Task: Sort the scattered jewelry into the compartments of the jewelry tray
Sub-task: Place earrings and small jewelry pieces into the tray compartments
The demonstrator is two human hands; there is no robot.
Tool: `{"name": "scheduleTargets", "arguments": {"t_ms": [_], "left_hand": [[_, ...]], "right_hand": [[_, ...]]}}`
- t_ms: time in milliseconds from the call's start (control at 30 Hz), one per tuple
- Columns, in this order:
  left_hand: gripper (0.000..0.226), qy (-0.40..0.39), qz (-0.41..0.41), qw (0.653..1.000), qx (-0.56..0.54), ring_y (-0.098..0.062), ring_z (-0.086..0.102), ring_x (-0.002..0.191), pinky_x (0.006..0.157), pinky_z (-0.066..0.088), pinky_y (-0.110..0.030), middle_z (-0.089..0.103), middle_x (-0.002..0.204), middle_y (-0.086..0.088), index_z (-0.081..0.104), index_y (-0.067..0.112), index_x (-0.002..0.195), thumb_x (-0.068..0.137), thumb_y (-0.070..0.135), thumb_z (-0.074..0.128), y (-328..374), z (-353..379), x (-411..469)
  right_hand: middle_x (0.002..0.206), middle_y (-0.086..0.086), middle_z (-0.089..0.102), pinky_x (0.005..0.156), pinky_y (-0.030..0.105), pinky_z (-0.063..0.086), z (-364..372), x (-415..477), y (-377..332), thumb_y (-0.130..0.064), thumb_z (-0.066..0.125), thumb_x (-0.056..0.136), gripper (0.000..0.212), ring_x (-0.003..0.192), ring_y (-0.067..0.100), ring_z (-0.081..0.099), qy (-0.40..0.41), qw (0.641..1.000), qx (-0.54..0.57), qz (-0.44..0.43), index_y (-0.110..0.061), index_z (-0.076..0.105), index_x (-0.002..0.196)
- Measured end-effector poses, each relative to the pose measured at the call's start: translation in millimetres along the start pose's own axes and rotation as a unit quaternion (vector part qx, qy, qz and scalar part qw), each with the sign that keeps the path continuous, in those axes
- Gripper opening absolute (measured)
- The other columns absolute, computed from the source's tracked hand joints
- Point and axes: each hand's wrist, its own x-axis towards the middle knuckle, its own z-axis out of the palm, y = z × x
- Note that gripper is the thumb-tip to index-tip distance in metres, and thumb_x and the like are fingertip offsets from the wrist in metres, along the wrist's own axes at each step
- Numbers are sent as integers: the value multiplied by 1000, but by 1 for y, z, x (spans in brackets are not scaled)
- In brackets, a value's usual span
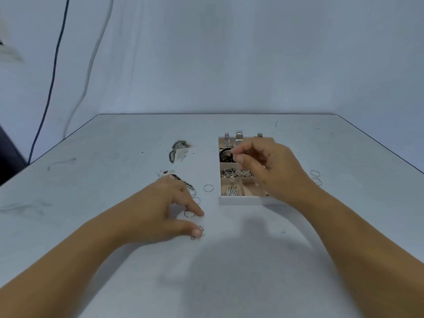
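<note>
Mid-sort, seen from my remote desk: the left hand [165, 210] sat low on the table [103, 226]. Its thumb tip lay against a small silver piece [202, 232] and its forefinger was down beside a thin hoop [189, 213], the two digits apart and nothing lifted. The right hand [268, 168] hovered over the tray [241, 200], fingers curled above the compartment of black bands [226, 154]. I could not tell whether thumb and forefinger pinched anything. Watches [238, 137] stood at the tray's far end. One loose ring [208, 188] lay just left of the tray, more rings [316, 176] lay to its right, and two dark heaps [181, 145] sat further left.

I judged the pickup the delicate part. The left hand would do best to close finger and thumb on the silver piece alone, tipping it onto its edge rather than scraping it flat. I would have it carried low and released inside the matching compartment — one item per trip, clear of the tangled chains.
</note>
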Motion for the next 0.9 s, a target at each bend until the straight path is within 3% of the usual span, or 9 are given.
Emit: {"name": "scheduleTargets", "arguments": {"t_ms": [200, 333, 500, 667, 900], "left_hand": [[23, 5, 31, 999, 7, 0, 39, 111, 88, 38, -17, 52, 98, 24, 70, 52, 85, 66, 66, 69, 3, 3, 0], [28, -1, 48, 999, 26, -1, 38, 109, 88, 39, -19, 52, 96, 26, 67, 47, 85, 69, 68, 61, 6, 5, 2], [7, 6, 48, 998, 42, 1, 46, 99, 85, 41, -22, 57, 88, 25, 59, 40, 82, 83, 45, 62, 14, 6, 7], [11, 72, 48, 996, 27, 0, 56, 81, 68, 41, -12, 58, 87, 32, 55, 37, 82, 89, 30, 60, 27, 2, 16], [13, 153, 50, 981, -106, -9, 63, 73, 61, 48, -14, 66, 80, 20, 66, 36, 88, 87, 23, 64, 51, -11, 47]], "right_hand": [[71, -10, 63, 61, 9, 41, 2, -7, 5, -10, 61, 90, 14, 63, 8, 57, -15, 1000, -11, 12, -21, 67, 96], [71, -18, 63, 62, 6, 39, 1, -6, 7, -11, 62, 89, 14, 64, -2, 55, -4, 1000, -6, 14, -21, 68, 95], [76, -17, 66, 66, 9, 43, -3, -5, 7, -13, 62, 89, 15, 71, -1, 59, 8, 1000, -4, 13, -26, 69, 95], [83, 1, 68, 73, 34, 54, -8, -5, 9, -16, 61, 90, 17, 77, 22, 63, 12, 1000, -10, 7, -31, 68, 93], [85, -5, 69, 74, 24, 50, -30, -1, 14, -19, 63, 89, 12, 78, 12, 63, 35, 999, -35, 3, -29, 68, 93]]}}
